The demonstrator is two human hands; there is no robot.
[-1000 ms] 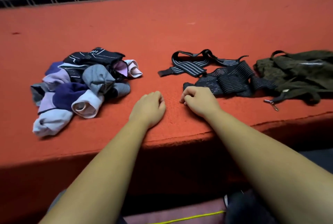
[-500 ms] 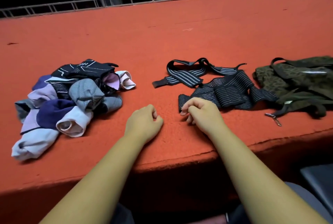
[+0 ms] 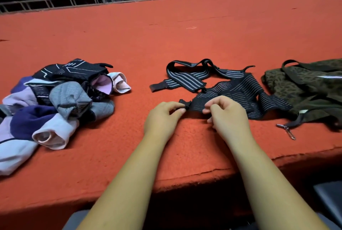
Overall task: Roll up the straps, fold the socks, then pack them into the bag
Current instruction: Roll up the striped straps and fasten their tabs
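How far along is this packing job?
Nothing looks finished yet. The left hand and right hand pinch the near end of a striped strap, apparently starting the first roll. The other strap lies loose, the socks sit heaped unfolded, and the bag lies alongside.

Socks left, straps centre, bag right, on table.

Left grip and right grip pinch the near strap between socks and bag.
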